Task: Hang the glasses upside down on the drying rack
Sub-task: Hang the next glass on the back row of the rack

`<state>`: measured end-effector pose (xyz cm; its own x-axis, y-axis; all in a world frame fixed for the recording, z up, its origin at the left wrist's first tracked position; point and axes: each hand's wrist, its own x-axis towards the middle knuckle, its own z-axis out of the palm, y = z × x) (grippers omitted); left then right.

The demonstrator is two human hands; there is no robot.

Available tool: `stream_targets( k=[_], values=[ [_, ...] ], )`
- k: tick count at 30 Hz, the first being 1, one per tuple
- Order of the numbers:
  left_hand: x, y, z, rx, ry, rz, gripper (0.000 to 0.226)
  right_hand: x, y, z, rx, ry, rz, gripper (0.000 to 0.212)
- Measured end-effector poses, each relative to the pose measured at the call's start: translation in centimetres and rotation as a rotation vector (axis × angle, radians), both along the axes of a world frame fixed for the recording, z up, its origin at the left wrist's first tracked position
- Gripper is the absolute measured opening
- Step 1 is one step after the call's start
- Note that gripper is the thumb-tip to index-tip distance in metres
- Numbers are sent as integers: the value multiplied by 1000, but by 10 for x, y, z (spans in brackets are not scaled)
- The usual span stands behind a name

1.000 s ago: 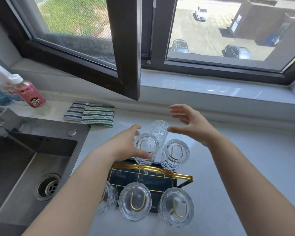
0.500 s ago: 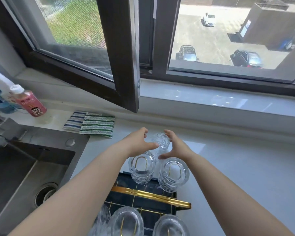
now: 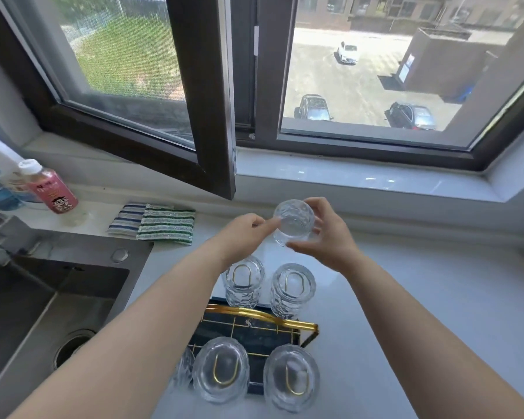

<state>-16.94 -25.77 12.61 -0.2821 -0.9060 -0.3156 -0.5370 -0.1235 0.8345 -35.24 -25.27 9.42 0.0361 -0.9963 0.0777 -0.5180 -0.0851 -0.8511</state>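
While both hands cup one glass (image 3: 294, 222) beyond the rack (image 3: 248, 328) | left hand (image 3: 245, 234) fingertips touching | right hand (image 3: 327, 234) wrapped round | five glasses hung

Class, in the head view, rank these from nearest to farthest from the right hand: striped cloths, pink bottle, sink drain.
1. Striped cloths, left of the right hand.
2. Pink bottle, far left by the wall.
3. Sink drain, lower left in the basin.

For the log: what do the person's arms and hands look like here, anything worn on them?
Both forearms are bare as far as the frame shows, with no sleeves in view. The left hand and right hand wear no gloves. No watch, bracelet or ring is visible on the parts that show.
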Motion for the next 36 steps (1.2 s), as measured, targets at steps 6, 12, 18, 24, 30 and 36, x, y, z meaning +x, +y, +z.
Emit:
stream_targets(
  k=[6, 12, 18, 24, 30, 36],
  values=[
    [10, 21, 34, 348, 446, -2, 89, 18, 44, 71, -261, 106, 68, 73],
    [36, 40, 55, 419, 599, -38, 79, 49, 77, 101, -431, 326, 231, 66],
    [72, 54, 52, 311, 666, 68, 66, 67, 77, 99, -283, 298, 312, 75],
    [114, 55, 45, -85, 447, 173, 69, 94, 56, 91, 15, 0, 244, 66],
    [129, 49, 20, -189, 230, 155, 73, 141, 34, 77, 59, 41, 328, 92],
    [128, 43, -19, -136, 127, 164, 79, 155, 23, 49, 29, 273, 339, 89]
  ],
)
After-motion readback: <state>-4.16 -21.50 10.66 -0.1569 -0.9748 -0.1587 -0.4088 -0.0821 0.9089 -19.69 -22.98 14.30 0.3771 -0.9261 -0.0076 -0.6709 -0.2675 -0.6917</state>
